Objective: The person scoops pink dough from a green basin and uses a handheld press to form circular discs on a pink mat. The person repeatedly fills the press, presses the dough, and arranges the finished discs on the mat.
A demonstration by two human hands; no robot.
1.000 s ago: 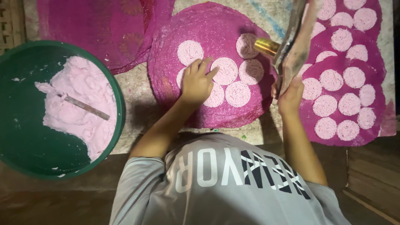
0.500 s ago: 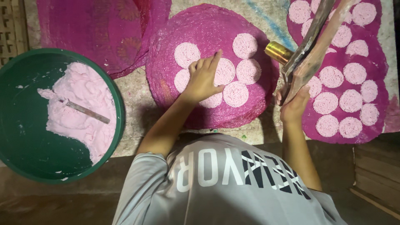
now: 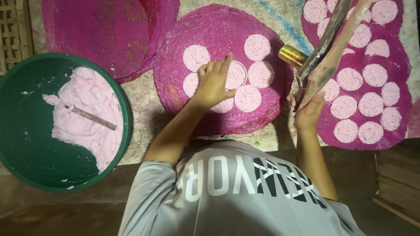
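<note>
Left hand [image 3: 214,83] presses pink discs [image 3: 236,75] (magenta mat [image 3: 218,118]); right hand [image 3: 307,111] grips press [image 3: 326,48]

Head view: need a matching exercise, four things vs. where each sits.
Things:
1. green basin
2. left hand
3. right hand
4. gold cylinder

Places:
A. between the two round mats with discs
B. far left, holding pink paste
C. on the pale discs of the middle mat
D. gripping a long paste-smeared tool

Pairs: 1-B, 2-C, 3-D, 4-A
</note>
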